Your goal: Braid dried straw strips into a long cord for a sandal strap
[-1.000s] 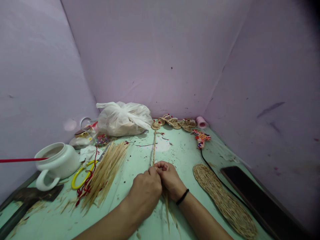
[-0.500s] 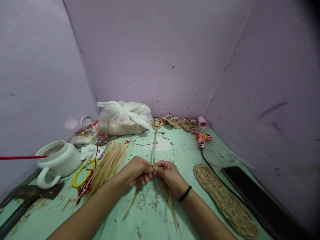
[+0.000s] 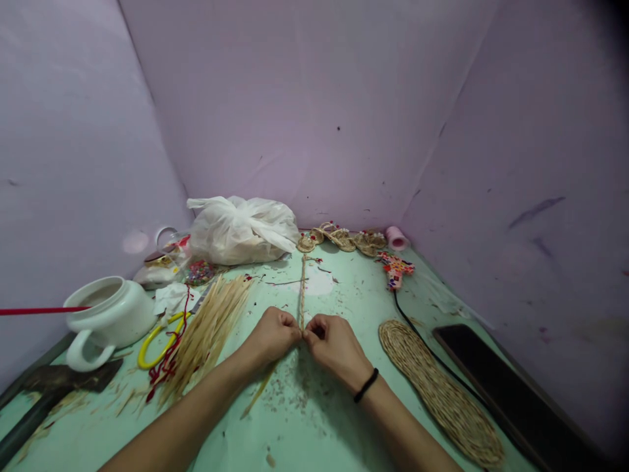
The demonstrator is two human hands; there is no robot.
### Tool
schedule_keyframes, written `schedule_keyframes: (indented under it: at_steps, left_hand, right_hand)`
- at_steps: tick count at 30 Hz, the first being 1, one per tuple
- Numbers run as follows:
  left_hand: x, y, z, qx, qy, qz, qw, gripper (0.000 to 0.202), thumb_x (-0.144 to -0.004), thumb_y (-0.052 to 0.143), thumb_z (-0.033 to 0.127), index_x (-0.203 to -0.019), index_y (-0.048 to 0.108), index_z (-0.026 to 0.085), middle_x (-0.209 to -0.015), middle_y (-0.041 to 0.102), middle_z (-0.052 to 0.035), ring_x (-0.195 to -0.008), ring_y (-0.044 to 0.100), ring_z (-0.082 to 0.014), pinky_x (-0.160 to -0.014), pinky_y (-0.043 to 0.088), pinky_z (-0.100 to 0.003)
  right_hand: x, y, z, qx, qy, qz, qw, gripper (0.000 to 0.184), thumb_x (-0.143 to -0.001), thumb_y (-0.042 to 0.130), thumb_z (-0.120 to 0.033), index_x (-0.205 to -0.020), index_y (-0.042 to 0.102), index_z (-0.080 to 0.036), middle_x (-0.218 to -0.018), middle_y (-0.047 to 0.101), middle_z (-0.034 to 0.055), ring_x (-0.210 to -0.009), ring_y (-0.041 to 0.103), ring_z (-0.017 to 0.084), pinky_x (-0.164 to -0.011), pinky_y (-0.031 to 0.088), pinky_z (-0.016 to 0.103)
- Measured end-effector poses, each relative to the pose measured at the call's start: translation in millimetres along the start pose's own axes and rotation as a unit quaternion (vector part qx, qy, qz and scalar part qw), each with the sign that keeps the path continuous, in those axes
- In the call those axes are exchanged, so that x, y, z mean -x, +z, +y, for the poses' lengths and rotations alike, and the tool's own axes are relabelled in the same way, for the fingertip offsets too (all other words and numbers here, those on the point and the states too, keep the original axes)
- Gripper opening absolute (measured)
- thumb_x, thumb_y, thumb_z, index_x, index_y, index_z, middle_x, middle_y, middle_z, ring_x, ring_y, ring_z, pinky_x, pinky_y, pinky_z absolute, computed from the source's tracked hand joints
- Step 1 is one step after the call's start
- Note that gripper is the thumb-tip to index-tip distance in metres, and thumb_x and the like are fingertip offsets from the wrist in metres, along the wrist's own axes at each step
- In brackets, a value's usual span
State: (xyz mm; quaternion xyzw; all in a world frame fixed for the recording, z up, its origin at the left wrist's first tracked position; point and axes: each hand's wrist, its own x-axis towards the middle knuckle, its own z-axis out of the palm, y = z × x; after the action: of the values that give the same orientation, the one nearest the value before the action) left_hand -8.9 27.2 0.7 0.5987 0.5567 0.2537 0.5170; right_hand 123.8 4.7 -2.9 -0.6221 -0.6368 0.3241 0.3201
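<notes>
A thin straw braid (image 3: 303,288) stretches straight from the far part of the table toward me, and both hands meet at its near end. My left hand (image 3: 276,333) is closed, pinching that end from the left. Opposite it, my right hand (image 3: 337,342), with a black band at the wrist, pinches with thumb and forefinger. The fingertips almost touch and cover the exact spot where the strands cross. From under my left hand a loose straw strand (image 3: 257,396) trails toward me.
On the left are a straw bundle (image 3: 211,337), yellow-handled scissors (image 3: 147,362), a white pot (image 3: 140,318) and a hammer (image 3: 49,387). A woven sole (image 3: 437,393), black slab (image 3: 491,380) and patterned glue gun (image 3: 396,269) lie right. Behind are a plastic bag (image 3: 243,233) and small woven sandals (image 3: 339,239).
My fingers have shifted at the braid's end, the left hand turning more knuckles-up. Strands that hung below my right hand no longer show. The view has moved slightly.
</notes>
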Motion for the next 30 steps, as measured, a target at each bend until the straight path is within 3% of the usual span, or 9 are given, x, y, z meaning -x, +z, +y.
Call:
schedule_keyframes:
  at_steps: [6,9,12,17,21,22,26,28,30]
  left_hand:
    - [5,5.3,9,0.051,-0.063,0.033,0.996,0.007,-0.048,0.046,0.01,-0.042,0.047,0.013,-0.033,0.033,0.0057,-0.036,0.025,-0.0039,-0.038,0.016,-0.019]
    - [9,4.3,12,0.094,-0.101,0.04,0.99,0.011,-0.048,0.045,0.011,-0.04,0.039,0.015,-0.032,0.027,0.0075,-0.032,0.019,-0.0026,-0.036,0.011,-0.02]
    - [10,-1.2,11,0.117,-0.118,0.002,0.986,0.01,-0.05,0.047,0.016,-0.043,0.039,0.017,-0.031,0.027,0.008,-0.028,0.016,-0.0028,-0.033,0.007,-0.02]
    - [5,-13.0,9,0.072,-0.097,-0.064,0.991,0.003,-0.048,0.05,0.016,-0.048,0.049,0.014,-0.03,0.032,0.0077,-0.027,0.02,-0.0023,-0.032,0.009,-0.018]
    - [1,-20.0,7,0.053,-0.092,-0.099,0.989,0.008,-0.049,0.053,0.021,-0.053,0.052,0.014,-0.033,0.035,0.0077,-0.026,0.02,-0.0029,-0.031,0.009,-0.019]
    - [1,-21.1,6,0.053,-0.088,-0.106,0.989,0.009,-0.05,0.054,0.022,-0.055,0.052,0.014,-0.035,0.036,0.0077,-0.026,0.02,-0.0029,-0.03,0.009,-0.019]
    - [1,-20.7,4,0.064,-0.077,-0.118,0.988,0.008,-0.051,0.052,0.021,-0.055,0.052,0.014,-0.035,0.033,0.0085,-0.027,0.019,-0.003,-0.031,0.009,-0.02]
    - [1,-18.9,5,0.053,-0.079,-0.119,0.988,0.006,-0.05,0.05,0.02,-0.053,0.051,0.015,-0.034,0.031,0.0086,-0.027,0.019,-0.0034,-0.032,0.01,-0.02]
    - [1,-18.0,5,0.024,-0.066,-0.111,0.991,0.005,-0.049,0.049,0.018,-0.051,0.051,0.014,-0.033,0.032,0.0079,-0.029,0.022,-0.0039,-0.034,0.013,-0.02]
  right_hand:
    - [8,0,-10,-0.027,0.105,-0.056,0.993,0.015,-0.057,0.046,-0.015,-0.045,0.053,-0.014,-0.037,0.045,-0.0014,-0.036,0.038,0.008,-0.037,0.023,0.02]
    - [15,9,-13,-0.026,0.082,-0.015,0.996,0.013,-0.057,0.046,-0.014,-0.047,0.055,-0.014,-0.042,0.053,0.0008,-0.04,0.044,0.009,-0.039,0.026,0.019]
    - [22,17,-18,-0.002,0.031,0.029,0.999,0.014,-0.061,0.048,-0.015,-0.051,0.059,-0.014,-0.051,0.06,0.0036,-0.049,0.05,0.011,-0.044,0.03,0.02]
    - [22,12,-19,-0.033,0.004,-0.02,0.999,0.015,-0.063,0.051,-0.02,-0.053,0.061,-0.016,-0.051,0.061,0.0026,-0.048,0.051,0.012,-0.045,0.032,0.021]
    - [8,1,-11,-0.137,0.032,0.096,0.985,0.017,-0.066,0.052,-0.03,-0.064,0.06,-0.015,-0.06,0.062,0.0038,-0.055,0.053,0.013,-0.052,0.038,0.023]
    - [5,1,-9,-0.187,0.048,0.085,0.977,0.017,-0.065,0.052,-0.031,-0.066,0.06,-0.015,-0.061,0.062,0.0041,-0.055,0.053,0.013,-0.052,0.039,0.023]
    - [0,12,-4,-0.314,0.122,-0.079,0.938,0.015,-0.063,0.049,-0.027,-0.055,0.052,-0.015,-0.047,0.051,-0.0005,-0.041,0.043,0.009,-0.041,0.032,0.021]
    - [1,17,-2,-0.29,0.127,-0.095,0.944,0.015,-0.062,0.049,-0.024,-0.05,0.05,-0.015,-0.04,0.042,-0.0042,-0.035,0.033,0.005,-0.037,0.024,0.019]
    - [1,19,0,-0.255,0.117,-0.066,0.958,0.014,-0.06,0.051,-0.021,-0.048,0.049,-0.014,-0.038,0.037,-0.0061,-0.036,0.026,0.003,-0.037,0.018,0.019]
